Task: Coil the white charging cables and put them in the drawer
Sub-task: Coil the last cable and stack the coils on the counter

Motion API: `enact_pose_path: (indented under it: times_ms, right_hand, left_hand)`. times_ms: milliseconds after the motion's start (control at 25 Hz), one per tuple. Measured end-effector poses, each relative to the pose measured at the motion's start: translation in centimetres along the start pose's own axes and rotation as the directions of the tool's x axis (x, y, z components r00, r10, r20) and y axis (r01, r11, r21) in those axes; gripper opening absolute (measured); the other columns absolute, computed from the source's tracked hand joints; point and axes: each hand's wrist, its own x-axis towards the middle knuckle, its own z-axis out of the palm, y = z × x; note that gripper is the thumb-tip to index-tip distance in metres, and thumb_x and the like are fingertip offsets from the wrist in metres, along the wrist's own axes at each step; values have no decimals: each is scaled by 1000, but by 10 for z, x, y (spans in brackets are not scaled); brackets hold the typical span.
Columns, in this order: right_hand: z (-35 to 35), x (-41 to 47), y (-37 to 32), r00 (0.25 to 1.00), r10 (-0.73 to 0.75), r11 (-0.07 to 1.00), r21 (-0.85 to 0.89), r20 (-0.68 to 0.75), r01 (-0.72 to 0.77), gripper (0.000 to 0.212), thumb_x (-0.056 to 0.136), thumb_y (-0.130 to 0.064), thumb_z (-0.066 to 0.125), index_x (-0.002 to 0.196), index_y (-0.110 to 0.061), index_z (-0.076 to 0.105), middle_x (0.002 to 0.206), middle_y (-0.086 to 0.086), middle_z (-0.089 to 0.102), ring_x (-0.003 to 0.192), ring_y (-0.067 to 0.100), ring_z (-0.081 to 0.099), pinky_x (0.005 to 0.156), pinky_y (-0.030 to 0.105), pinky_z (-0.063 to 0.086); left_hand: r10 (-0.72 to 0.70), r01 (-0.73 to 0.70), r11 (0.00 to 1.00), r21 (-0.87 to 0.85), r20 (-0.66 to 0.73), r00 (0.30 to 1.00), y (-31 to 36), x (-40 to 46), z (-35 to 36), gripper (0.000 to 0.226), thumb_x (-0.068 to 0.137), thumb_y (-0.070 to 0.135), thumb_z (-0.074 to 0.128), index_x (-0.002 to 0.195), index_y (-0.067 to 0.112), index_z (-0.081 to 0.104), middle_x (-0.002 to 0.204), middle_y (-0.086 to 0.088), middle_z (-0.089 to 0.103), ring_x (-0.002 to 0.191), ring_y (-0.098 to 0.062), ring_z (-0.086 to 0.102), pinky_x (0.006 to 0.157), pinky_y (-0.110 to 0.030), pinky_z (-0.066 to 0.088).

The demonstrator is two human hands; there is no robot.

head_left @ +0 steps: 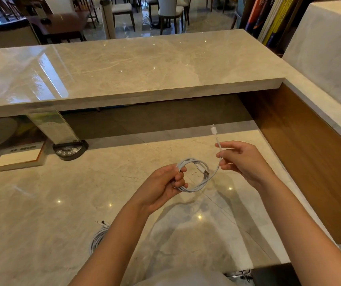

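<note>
Coiling step: left hand (161, 185) gripping white charging cable (194, 176) coil, right hand (241, 159) pinching free tail above counter (62, 193) right edge; wrap tail next.

A marble desk (41, 203) fills the lower view. At ten o'clock a book (21, 159) lies on it, just beside a black stand (69, 150) holding a clear sign (55, 126). A raised counter (124, 65) runs across twelve o'clock, chairs (168, 11) beyond it. Books (268, 17) stand at one o'clock.
</note>
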Motion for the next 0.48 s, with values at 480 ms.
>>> enact_pose_path:
  times_ms: [480]
  right_hand:
    - [6,5,-14,889,26,732,-615,457,295,24,87,0,55,93,-14,73,62,4,65,46,2,53,50,16,45]
  left_hand:
    - [48,-47,948,315,4,999,14,-2,0,23,98,4,35,100,4,58,60,2,46,52,-8,41,65,-23,50]
